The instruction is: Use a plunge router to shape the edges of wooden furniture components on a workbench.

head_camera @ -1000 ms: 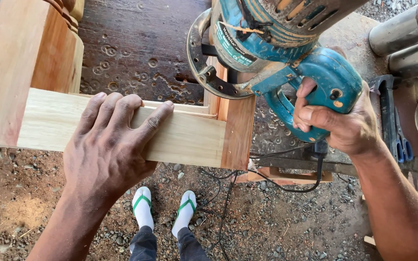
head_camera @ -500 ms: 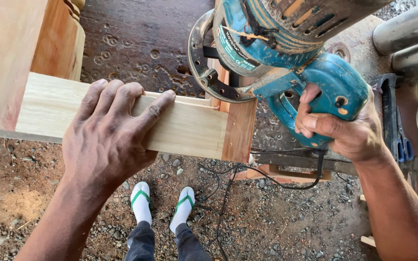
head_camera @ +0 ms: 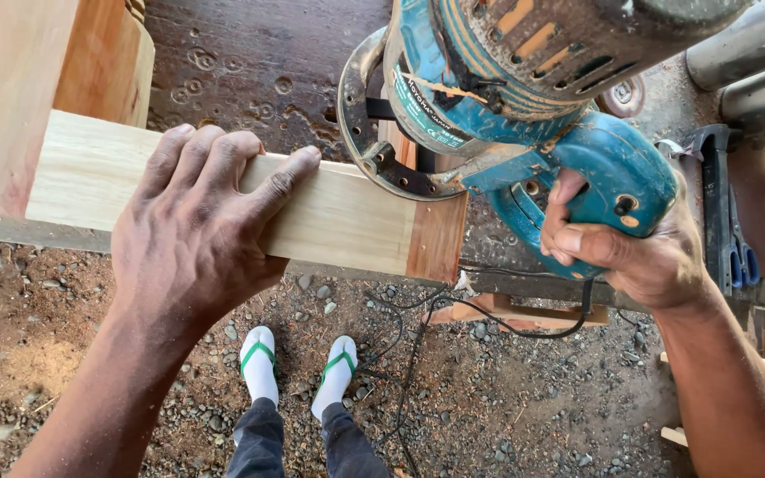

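Two hands are engaged: the left hand (head_camera: 192, 235) is pressed flat, its grip spread apart, on a pale, smooth-planed rectangular wooden board (head_camera: 347, 217) lying on a dark, pitted tabletop (head_camera: 250, 62), while the right hand (head_camera: 635, 252) is clamped around the handle of a worn teal electric power tool with a round metal base (head_camera: 524, 106). The base is set at the board's reddish-brown end, where no cut edge is visible yet, so most of the work is judged to remain.
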